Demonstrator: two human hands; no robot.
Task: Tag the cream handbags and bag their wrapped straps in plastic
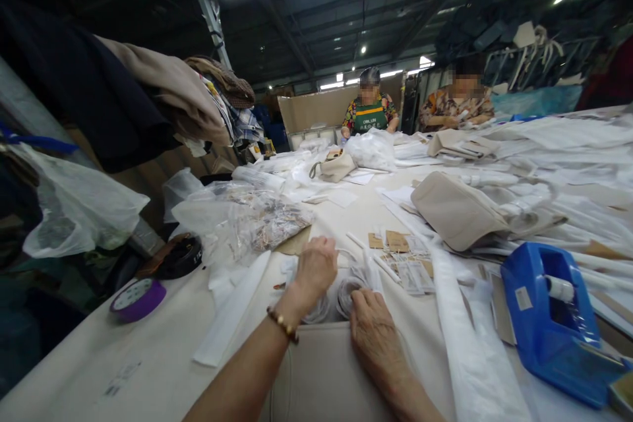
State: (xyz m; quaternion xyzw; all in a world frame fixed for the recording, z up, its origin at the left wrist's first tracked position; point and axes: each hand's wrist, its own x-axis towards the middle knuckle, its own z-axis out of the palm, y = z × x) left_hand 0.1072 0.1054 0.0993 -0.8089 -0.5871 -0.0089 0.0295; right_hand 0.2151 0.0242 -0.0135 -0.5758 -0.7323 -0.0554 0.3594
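In front of me lies a beige bag panel (324, 372), its top edge between my hands. My left hand (316, 270), with a beaded bracelet on the wrist, reaches past that edge. Its fingers curl down and their tips are hidden, beside a strip of clear plastic (368, 267). My right hand (376, 326) rests at the panel's upper right corner, fingers closed together against a wrapped, pale grey coiled strap (347, 293). Another pale wrapped coil (316, 310) shows partly under my left wrist.
A blue tape dispenser (548, 323) stands right. Brown and white tags (403, 257) lie ahead, near a beige bag (459, 211). Left are a purple tape roll (138, 300), a black belt (180, 257) and a crumpled plastic bag (242, 217). Two people sit across the table.
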